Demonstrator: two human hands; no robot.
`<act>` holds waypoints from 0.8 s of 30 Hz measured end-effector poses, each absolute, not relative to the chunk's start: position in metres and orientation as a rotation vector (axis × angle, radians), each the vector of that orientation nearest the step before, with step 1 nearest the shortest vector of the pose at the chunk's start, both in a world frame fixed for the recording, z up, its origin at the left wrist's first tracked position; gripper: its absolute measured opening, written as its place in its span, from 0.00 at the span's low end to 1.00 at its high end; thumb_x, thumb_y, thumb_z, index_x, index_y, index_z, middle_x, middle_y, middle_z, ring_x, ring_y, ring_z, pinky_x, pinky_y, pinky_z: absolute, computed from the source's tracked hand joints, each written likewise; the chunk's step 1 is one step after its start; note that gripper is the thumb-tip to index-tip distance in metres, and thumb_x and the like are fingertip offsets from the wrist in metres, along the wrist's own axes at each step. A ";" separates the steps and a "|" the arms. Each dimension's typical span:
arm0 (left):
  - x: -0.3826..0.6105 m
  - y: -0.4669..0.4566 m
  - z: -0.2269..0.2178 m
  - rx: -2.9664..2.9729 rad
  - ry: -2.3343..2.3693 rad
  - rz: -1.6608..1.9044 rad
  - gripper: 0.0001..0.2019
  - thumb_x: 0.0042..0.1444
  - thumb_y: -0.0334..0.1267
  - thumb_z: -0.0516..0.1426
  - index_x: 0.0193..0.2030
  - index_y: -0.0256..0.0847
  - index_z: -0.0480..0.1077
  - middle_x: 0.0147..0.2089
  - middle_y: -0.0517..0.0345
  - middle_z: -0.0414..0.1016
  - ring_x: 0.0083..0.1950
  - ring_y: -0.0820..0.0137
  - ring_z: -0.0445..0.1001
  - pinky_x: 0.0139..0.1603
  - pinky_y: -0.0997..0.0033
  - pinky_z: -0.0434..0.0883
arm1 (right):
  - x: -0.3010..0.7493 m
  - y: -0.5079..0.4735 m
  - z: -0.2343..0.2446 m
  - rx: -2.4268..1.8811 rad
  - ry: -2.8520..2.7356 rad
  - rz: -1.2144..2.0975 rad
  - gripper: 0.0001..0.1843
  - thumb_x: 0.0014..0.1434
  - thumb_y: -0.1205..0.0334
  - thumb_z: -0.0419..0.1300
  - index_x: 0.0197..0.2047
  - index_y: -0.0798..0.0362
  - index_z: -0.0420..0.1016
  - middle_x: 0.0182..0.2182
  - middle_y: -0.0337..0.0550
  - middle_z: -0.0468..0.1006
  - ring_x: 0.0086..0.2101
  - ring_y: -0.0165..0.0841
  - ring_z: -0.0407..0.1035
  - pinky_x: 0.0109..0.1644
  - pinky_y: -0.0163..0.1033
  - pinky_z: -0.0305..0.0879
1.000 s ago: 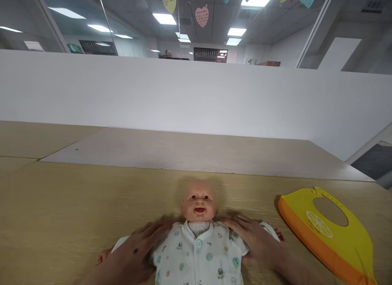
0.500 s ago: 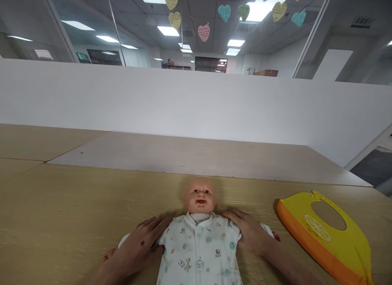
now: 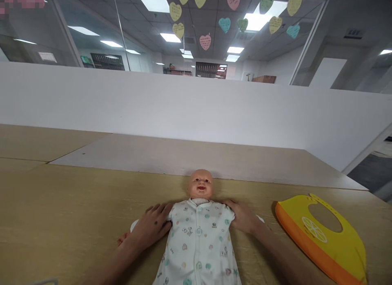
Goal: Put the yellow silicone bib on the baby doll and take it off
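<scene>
Closest to you, the doll (image 3: 199, 221) lies face up on the table (image 3: 76, 219) in its printed gown (image 3: 197, 246), head pointing away from you; your left hand (image 3: 154, 223) clasps one upper arm, thumb parted from the fingers and against the gown's side, the doll's small hand (image 3: 123, 239) showing past your wrist; your right hand (image 3: 244, 217) clasps the other arm near the shoulder, fingers on the sleeve, its thumb too hidden to read; the yellow and orange bib (image 3: 327, 240) lies to the right, apart from that hand; farther off run a pale board (image 3: 196, 154), a white wall (image 3: 196, 105) and paper hearts (image 3: 205, 42).
</scene>
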State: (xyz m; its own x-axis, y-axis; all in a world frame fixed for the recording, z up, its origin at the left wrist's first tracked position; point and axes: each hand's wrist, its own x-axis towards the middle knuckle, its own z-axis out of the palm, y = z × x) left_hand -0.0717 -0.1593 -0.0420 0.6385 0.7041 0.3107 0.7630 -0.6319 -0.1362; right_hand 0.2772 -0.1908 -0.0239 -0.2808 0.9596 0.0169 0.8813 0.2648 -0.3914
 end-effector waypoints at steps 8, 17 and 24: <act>-0.056 -0.137 -0.049 -2.397 -1.225 -0.337 0.18 0.57 0.33 0.52 0.53 0.31 0.71 0.42 0.43 0.79 0.41 0.57 0.77 0.42 0.58 0.70 | 0.279 -0.169 -0.018 -1.691 -2.277 0.365 0.24 0.53 0.62 0.56 0.54 0.49 0.73 0.47 0.44 0.78 0.44 0.37 0.72 0.45 0.35 0.61; -0.036 -0.113 -0.060 -2.222 -1.404 -0.422 0.18 0.59 0.35 0.52 0.54 0.30 0.71 0.45 0.40 0.78 0.45 0.53 0.74 0.51 0.49 0.66 | 0.280 -0.136 -0.019 -1.917 -2.261 0.251 0.26 0.54 0.65 0.53 0.57 0.51 0.70 0.48 0.48 0.77 0.46 0.41 0.71 0.43 0.37 0.60; -0.021 -0.098 -0.064 -2.175 -1.554 -0.504 0.19 0.61 0.33 0.51 0.57 0.31 0.69 0.51 0.39 0.76 0.52 0.50 0.71 0.62 0.37 0.55 | 0.281 -0.106 -0.025 -1.913 -2.333 0.140 0.30 0.54 0.68 0.51 0.62 0.52 0.65 0.51 0.51 0.73 0.49 0.39 0.68 0.50 0.38 0.59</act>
State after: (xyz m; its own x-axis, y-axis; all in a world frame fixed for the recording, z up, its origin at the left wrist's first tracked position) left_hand -0.0213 -0.0976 -0.0645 0.3102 0.7978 0.5170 0.9494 -0.2881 -0.1251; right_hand 0.2813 -0.1056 -0.0248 -0.1935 0.9805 0.0352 0.9693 0.1965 -0.1480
